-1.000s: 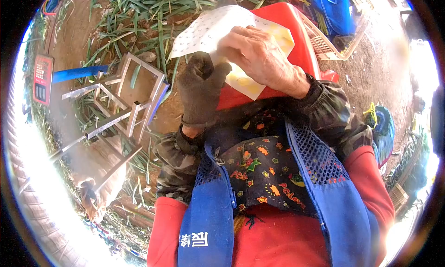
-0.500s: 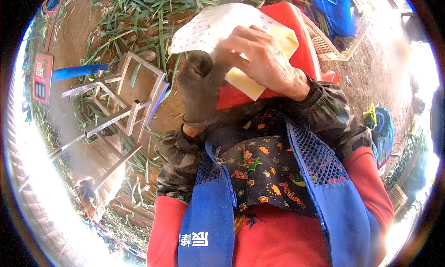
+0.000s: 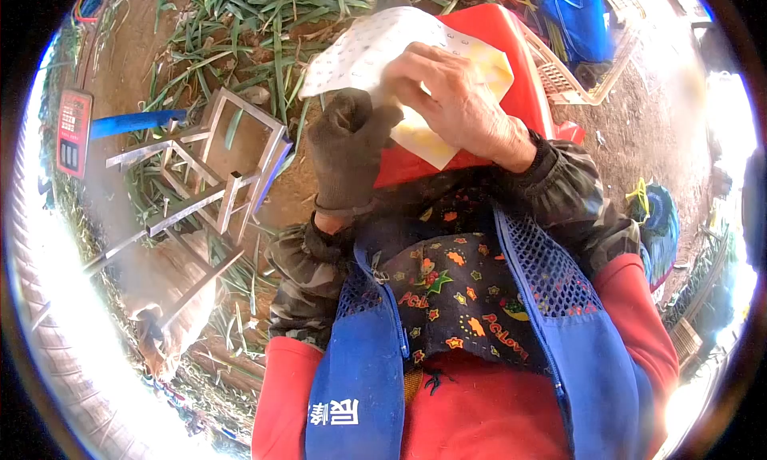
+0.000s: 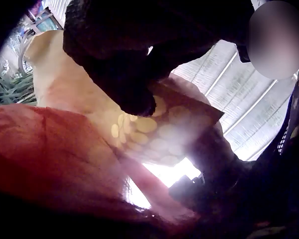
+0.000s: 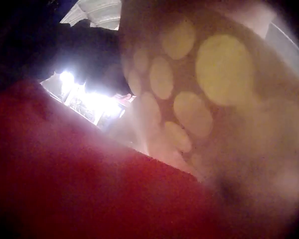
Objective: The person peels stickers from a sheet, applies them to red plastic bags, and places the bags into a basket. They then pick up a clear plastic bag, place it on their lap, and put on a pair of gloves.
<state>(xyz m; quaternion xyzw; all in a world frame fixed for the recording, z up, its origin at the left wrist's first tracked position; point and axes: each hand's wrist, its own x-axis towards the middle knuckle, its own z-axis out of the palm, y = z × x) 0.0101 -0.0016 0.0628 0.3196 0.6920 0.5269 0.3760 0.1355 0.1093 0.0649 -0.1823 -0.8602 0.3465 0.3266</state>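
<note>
A white sheet of round stickers (image 3: pixel 351 53), printed with rows of small black marks and yellowish toward its right side, lies over a red plastic stool (image 3: pixel 523 77). My left hand (image 3: pixel 347 144), in a dark knit glove, grips the sheet's near edge with curled fingers. Bare, my right hand (image 3: pixel 455 101) arches over the sheet, its thumb and fingers pinching at it close to the gloved thumb; the fingertips are blurred. Light through the sheet shows yellow discs (image 4: pixel 142 124) in the left wrist view. Larger discs (image 5: pixel 224 69) fill the right wrist view.
Left of me stands a metal frame (image 3: pixel 192 192) beside a red-cased display (image 3: pixel 74 132). Cut green leaves (image 3: pixel 272 29) litter the ground ahead. A cream plastic crate (image 3: pixel 551 69) with a blue bag (image 3: pixel 575 21) sits beyond the stool to the right.
The sheet's left corner has shifted slightly to the right and down. My right hand has moved a little to the right; the left hand stays nearly in place.
</note>
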